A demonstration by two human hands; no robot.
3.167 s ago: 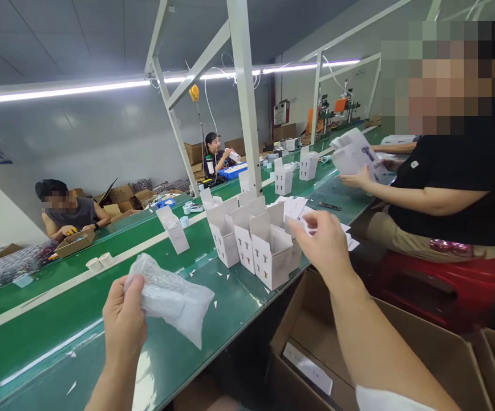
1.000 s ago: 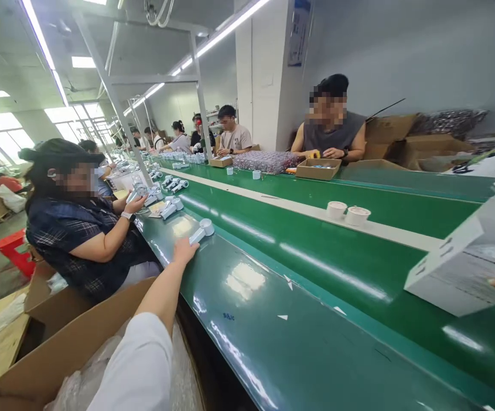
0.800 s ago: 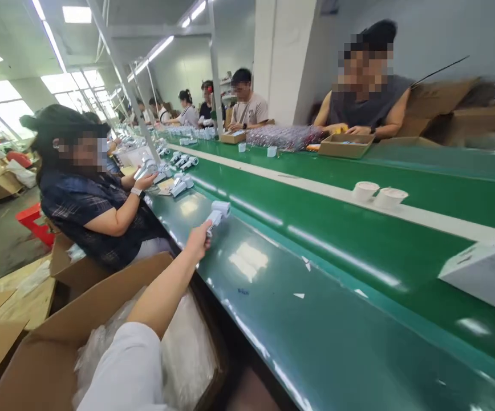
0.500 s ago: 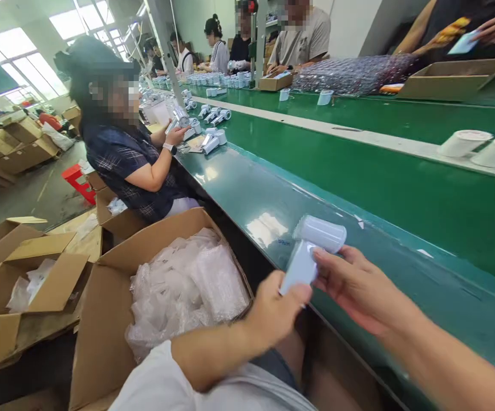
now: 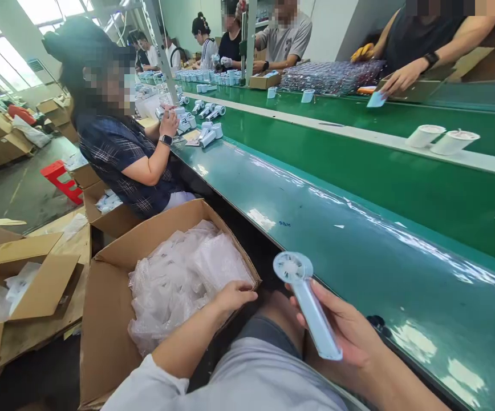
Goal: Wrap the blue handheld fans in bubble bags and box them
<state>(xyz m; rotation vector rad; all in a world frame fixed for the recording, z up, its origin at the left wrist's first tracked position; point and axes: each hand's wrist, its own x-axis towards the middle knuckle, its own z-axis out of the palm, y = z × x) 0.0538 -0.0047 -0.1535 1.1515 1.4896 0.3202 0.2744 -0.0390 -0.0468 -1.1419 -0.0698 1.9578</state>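
A light-blue handheld fan (image 5: 316, 317) lies in my right hand (image 5: 341, 325), its round head (image 5: 292, 267) pointing up and to the left, its handle slanting down to the right. The fan is over my lap, beside the table edge. My left hand (image 5: 234, 298) is at the right rim of a large cardboard box (image 5: 106, 314), palm down, over clear plastic bubble bags (image 5: 179, 285). Its fingers are apart from the thumb, and nothing shows in it.
A glossy green table (image 5: 358, 257) runs along the right, with a green belt (image 5: 337, 154) behind it. A co-worker (image 5: 123, 154) sits ahead on the left near several fans (image 5: 209, 134). White cups (image 5: 455, 141) stand on the divider. Open boxes (image 5: 25, 285) lie left.
My left hand has let go of the fan and moved left to the box. My right hand has lowered the fan and turned it, so the round head shows. The view has shifted slightly.
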